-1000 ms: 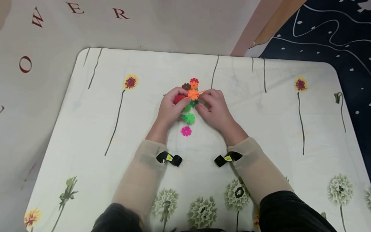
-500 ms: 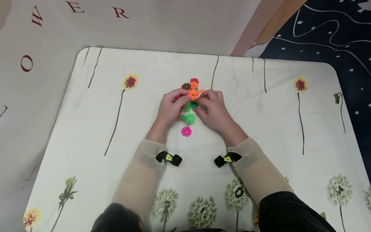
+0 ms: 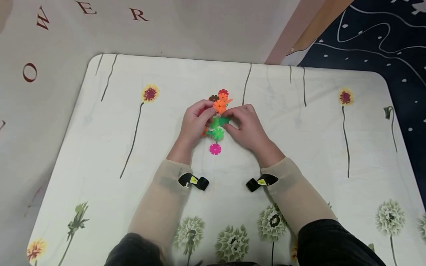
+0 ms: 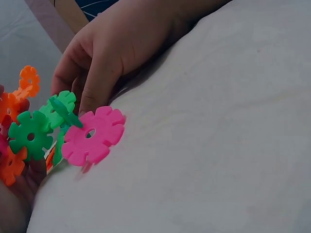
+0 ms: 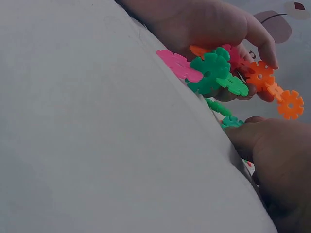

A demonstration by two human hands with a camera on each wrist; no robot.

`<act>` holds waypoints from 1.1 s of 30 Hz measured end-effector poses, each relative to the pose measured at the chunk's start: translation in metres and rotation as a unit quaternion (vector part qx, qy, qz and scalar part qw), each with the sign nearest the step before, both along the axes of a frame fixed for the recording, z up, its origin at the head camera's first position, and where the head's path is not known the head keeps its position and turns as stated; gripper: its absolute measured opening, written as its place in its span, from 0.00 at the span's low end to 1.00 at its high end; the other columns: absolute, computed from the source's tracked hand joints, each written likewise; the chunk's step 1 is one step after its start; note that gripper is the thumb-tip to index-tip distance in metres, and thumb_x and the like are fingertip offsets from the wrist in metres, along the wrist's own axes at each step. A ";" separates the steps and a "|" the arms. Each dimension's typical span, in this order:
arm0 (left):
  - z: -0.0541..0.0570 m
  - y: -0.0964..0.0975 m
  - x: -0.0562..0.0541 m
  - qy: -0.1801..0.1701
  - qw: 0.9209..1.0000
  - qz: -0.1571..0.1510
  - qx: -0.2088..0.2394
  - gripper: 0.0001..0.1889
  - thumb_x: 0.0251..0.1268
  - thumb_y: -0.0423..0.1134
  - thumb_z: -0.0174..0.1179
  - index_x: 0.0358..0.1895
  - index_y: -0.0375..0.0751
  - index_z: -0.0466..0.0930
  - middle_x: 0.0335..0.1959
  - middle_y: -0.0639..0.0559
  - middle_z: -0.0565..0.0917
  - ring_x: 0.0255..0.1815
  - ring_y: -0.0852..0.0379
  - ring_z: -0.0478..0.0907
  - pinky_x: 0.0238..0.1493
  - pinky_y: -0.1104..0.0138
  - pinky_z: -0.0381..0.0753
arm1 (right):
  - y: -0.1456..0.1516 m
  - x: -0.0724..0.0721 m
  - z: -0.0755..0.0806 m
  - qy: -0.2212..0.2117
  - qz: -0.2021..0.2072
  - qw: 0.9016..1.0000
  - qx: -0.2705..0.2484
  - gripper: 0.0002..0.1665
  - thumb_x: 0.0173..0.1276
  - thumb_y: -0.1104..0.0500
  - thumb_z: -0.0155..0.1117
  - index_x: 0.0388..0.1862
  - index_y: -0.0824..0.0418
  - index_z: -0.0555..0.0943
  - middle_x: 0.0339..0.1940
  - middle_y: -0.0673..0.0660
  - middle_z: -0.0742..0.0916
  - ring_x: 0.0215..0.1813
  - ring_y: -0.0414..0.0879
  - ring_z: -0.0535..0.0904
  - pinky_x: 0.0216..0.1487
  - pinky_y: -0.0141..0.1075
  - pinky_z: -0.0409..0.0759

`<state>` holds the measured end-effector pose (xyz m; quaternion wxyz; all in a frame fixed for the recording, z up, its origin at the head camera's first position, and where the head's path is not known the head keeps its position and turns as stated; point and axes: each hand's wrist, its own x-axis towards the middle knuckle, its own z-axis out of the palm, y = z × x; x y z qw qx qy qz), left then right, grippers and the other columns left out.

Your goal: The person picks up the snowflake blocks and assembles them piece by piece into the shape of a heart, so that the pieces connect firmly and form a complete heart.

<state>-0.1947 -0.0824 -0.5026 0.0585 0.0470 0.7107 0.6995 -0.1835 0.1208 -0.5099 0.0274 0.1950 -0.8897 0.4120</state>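
Note:
Linked flower-shaped plastic discs form a small assembly over the tablecloth. My left hand [image 3: 193,121] grips its left side, with thumb and fingers beside an orange disc [image 3: 219,106]. From the right, my right hand [image 3: 247,125] pinches a green disc [image 3: 224,120] between thumb and index finger. A lighter green disc [image 3: 217,133] and a pink disc [image 4: 92,138] make up the near end. At the far end are a red disc [image 3: 223,92] and a brown disc [image 3: 213,98]. In the right wrist view, linked orange discs [image 5: 290,105] stick out past the left fingers, which hide part of the assembly.
A white tablecloth [image 3: 133,207] printed with flowers covers the table. Beyond its far edge rises a pale wall [image 3: 199,29] with red letters. Dark patterned fabric [image 3: 372,40] lies at the far right. Each wrist carries a small black camera [image 3: 196,181].
My right fingers have shifted slightly nearer and now hold the green disc. The front orange disc has tilted and moved a little left, and the pink disc has edged away from me.

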 end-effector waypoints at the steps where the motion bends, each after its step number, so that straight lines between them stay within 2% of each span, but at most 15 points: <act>1: 0.000 0.000 0.000 -0.001 1.000 0.001 0.001 0.12 0.80 0.36 0.57 0.53 0.33 0.85 0.35 0.40 0.82 0.29 0.50 0.75 0.36 0.68 0.79 | 0.000 0.001 0.000 -0.001 -0.007 1.000 -0.015 0.13 0.70 0.64 0.76 0.53 0.60 0.88 0.51 0.54 0.91 0.57 0.52 0.74 0.60 0.47 0.72; 7: 0.001 0.001 0.000 -0.009 1.000 0.009 0.003 0.11 0.81 0.36 0.57 0.52 0.33 0.85 0.33 0.40 0.81 0.28 0.51 0.74 0.33 0.68 0.78 | -0.001 0.002 -0.001 -0.031 -0.069 0.992 -0.101 0.08 0.73 0.63 0.73 0.49 0.58 0.91 0.42 0.52 0.89 0.49 0.48 0.77 0.51 0.42 0.78; 14: 0.002 0.002 0.000 -0.022 1.000 0.021 0.006 0.10 0.80 0.37 0.58 0.49 0.34 0.86 0.32 0.41 0.80 0.28 0.52 0.74 0.32 0.68 0.78 | -0.002 0.002 0.002 -0.067 -0.115 0.974 -0.185 0.10 0.76 0.63 0.70 0.53 0.61 0.89 0.44 0.54 0.88 0.47 0.45 0.80 0.51 0.35 0.79; 18: 0.001 0.003 0.000 -0.023 0.999 0.028 -0.001 0.10 0.80 0.40 0.60 0.45 0.36 0.86 0.32 0.41 0.80 0.28 0.52 0.74 0.32 0.68 0.78 | -0.002 0.002 0.003 -0.063 -0.151 0.954 -0.251 0.13 0.78 0.66 0.66 0.58 0.64 0.87 0.45 0.57 0.87 0.45 0.48 0.80 0.48 0.34 0.79; 22: 0.001 0.004 0.000 -0.020 0.999 0.028 -0.014 0.09 0.80 0.39 0.61 0.45 0.38 0.86 0.33 0.41 0.80 0.28 0.51 0.74 0.33 0.67 0.78 | -0.003 0.001 0.004 -0.058 -0.175 0.934 -0.305 0.14 0.80 0.67 0.62 0.60 0.68 0.84 0.45 0.59 0.85 0.42 0.49 0.83 0.47 0.34 0.84; 25: 0.002 0.004 0.001 -0.023 0.999 0.025 -0.023 0.08 0.79 0.39 0.62 0.46 0.39 0.87 0.33 0.42 0.81 0.29 0.51 0.75 0.35 0.67 0.78 | -0.004 0.000 0.004 -0.057 -0.179 0.919 -0.346 0.14 0.80 0.69 0.62 0.60 0.73 0.82 0.43 0.61 0.84 0.39 0.49 0.86 0.45 0.35 0.87; 30: 0.002 0.004 0.001 -0.026 0.999 0.014 -0.034 0.09 0.78 0.40 0.62 0.47 0.39 0.88 0.30 0.46 0.79 0.30 0.51 0.74 0.36 0.66 0.77 | -0.004 -0.001 0.004 -0.052 -0.180 0.887 -0.422 0.17 0.78 0.73 0.62 0.63 0.77 0.76 0.40 0.60 0.83 0.36 0.47 0.88 0.45 0.38 0.88; 33: 0.002 0.004 0.001 -0.017 0.999 0.009 -0.041 0.09 0.78 0.40 0.62 0.47 0.39 0.88 0.29 0.47 0.79 0.31 0.50 0.74 0.37 0.65 0.76 | -0.003 -0.002 0.004 -0.049 -0.176 0.880 -0.439 0.20 0.78 0.74 0.62 0.65 0.77 0.73 0.39 0.59 0.84 0.36 0.47 0.89 0.46 0.40 0.89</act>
